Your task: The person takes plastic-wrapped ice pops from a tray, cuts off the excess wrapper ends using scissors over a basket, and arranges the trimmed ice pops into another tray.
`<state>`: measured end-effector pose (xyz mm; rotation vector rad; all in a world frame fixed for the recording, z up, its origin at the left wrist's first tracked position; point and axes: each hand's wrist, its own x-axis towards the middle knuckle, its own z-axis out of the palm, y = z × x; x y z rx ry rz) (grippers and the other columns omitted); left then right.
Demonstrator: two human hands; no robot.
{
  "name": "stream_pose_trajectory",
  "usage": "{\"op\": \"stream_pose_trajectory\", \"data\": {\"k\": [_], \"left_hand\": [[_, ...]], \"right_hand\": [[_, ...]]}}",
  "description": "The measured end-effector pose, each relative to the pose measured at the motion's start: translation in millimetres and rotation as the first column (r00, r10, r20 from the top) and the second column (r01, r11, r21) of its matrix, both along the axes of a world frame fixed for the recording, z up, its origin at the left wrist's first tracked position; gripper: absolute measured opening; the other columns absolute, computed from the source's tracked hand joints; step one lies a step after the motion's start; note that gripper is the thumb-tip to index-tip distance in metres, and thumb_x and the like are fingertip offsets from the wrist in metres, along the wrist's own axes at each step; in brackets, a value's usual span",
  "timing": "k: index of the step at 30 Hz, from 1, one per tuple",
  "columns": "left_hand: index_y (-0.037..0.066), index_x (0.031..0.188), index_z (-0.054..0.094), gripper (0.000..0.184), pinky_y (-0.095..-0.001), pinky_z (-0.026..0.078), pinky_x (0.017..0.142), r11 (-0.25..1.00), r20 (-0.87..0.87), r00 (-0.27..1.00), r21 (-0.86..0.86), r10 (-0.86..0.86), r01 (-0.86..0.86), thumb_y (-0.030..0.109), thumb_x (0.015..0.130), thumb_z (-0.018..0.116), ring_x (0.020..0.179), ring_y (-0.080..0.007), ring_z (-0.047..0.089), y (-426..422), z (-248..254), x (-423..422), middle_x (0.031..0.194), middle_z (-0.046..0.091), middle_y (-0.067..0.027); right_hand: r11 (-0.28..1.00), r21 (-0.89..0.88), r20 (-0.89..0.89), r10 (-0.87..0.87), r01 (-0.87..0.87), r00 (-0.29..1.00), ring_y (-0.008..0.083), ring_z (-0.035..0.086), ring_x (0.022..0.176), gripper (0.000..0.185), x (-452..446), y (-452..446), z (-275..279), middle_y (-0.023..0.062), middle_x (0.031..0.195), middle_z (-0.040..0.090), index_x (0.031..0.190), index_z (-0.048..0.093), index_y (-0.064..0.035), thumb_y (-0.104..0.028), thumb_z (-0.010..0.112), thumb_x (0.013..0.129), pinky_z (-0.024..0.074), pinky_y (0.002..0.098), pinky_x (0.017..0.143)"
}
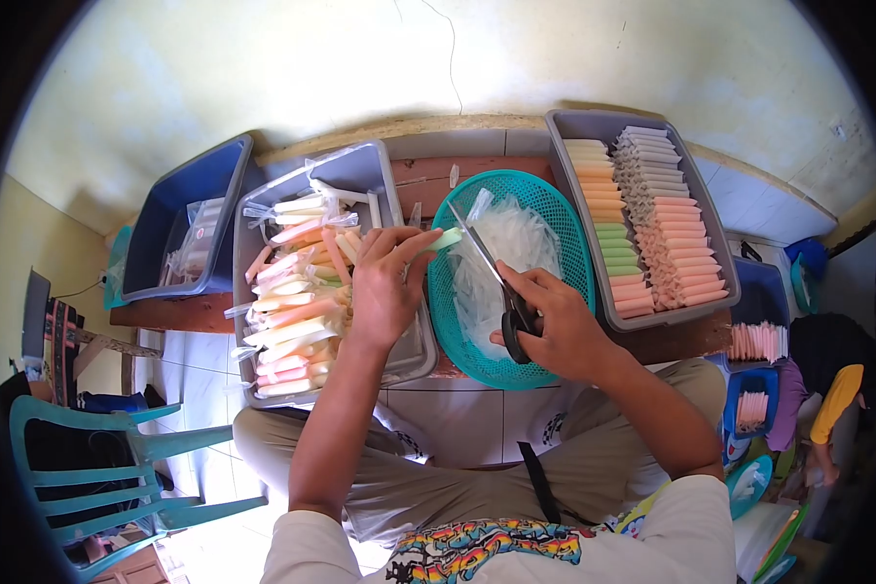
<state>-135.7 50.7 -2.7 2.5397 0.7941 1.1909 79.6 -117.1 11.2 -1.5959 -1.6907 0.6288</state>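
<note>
My left hand (391,277) pinches a light green ice pop (445,239) in a clear plastic sleeve, its end pointing right. My right hand (550,321) is closed around the black handles of a pair of scissors (485,255). The blades point up and left, close to the ice pop's end; I cannot tell whether they touch it. Beneath them stands a teal plastic basket (579,341) with a heap of clear plastic scraps (496,307). Under my left hand is a grey tub (387,175) of loose pink, orange and cream ice pops (292,316) with untrimmed plastic ends.
At right, a grey tub (557,131) holds neat rows of ice pops. A blue tub (180,200) stands at far left on the wooden bench (448,172). A teal chair (83,477) is at lower left. Another person (832,389) is at the right edge, near blue tubs.
</note>
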Motion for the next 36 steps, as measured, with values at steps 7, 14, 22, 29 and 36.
{"op": "stream_pose_trajectory", "data": {"k": [7, 14, 22, 29, 36], "left_hand": [[0.009, 0.12, 0.082, 0.037, -0.0464, 0.056, 0.092, 1.0, -0.017, 1.0, -0.022, 0.008, -0.008, -0.003, 0.085, 0.081, 0.102, -0.0336, 0.069, 2.7, -1.7, -1.5, 0.11, 0.077, -0.011], [0.009, 0.119, 0.082, 0.037, -0.0458, 0.056, 0.091, 1.0, -0.02, 1.0, -0.001, -0.006, 0.006, -0.005, 0.085, 0.081, 0.101, -0.0331, 0.068, 0.1, 1.8, 0.9, 0.108, 0.077, -0.0098], [0.008, 0.116, 0.083, 0.034, -0.0455, 0.055, 0.091, 1.0, -0.035, 0.999, 0.005, -0.013, 0.013, -0.005, 0.085, 0.08, 0.101, -0.0321, 0.068, -0.5, 2.5, 1.7, 0.107, 0.078, -0.0093], [0.008, 0.118, 0.083, 0.033, -0.0459, 0.055, 0.093, 1.0, -0.034, 0.999, -0.01, -0.003, 0.003, -0.004, 0.087, 0.08, 0.102, -0.033, 0.068, 0.2, 0.1, 0.2, 0.11, 0.078, -0.0101], [0.009, 0.12, 0.082, 0.034, -0.046, 0.055, 0.092, 1.0, -0.012, 1.0, 0.0, -0.011, 0.011, -0.002, 0.088, 0.081, 0.102, -0.0332, 0.069, -0.1, 0.9, 0.7, 0.11, 0.078, -0.0104]], "right_hand": [[0.998, -0.048, -0.04, 0.039, -0.041, 0.998, 0.0193, 0.062, 0.086, 0.09, 1.9, 0.0, -3.1, 0.0112, 0.104, 0.059, 0.167, 0.05, -0.0057, -0.019, 0.093, 0.089, 0.0605, 0.0345, 0.073], [0.993, -0.106, -0.149, 0.037, -0.053, 0.988, 0.0172, 0.06, 0.087, 0.092, 1.9, 0.0, 4.6, 0.0096, 0.109, 0.057, 0.169, 0.048, -0.0081, -0.02, 0.093, 0.09, 0.0597, 0.0323, 0.071], [0.993, -0.103, -0.187, 0.041, -0.061, 0.981, 0.0156, 0.059, 0.086, 0.091, 5.3, 2.3, -4.5, 0.0089, 0.107, 0.056, 0.169, 0.047, -0.0087, -0.018, 0.093, 0.091, 0.0558, 0.0325, 0.074], [0.995, -0.102, -0.131, 0.002, -0.015, 0.991, 0.0175, 0.059, 0.084, 0.09, 3.0, 2.2, -4.2, 0.0096, 0.105, 0.058, 0.167, 0.05, -0.0078, -0.022, 0.094, 0.09, 0.0537, 0.0347, 0.075], [0.99, -0.099, 0.075, -0.09, 0.097, 0.993, 0.03, 0.064, 0.097, 0.087, 3.5, 3.1, -10.0, 0.0152, 0.112, 0.061, 0.163, 0.052, -0.0017, -0.028, 0.092, 0.09, 0.0543, 0.0407, 0.089]]}}
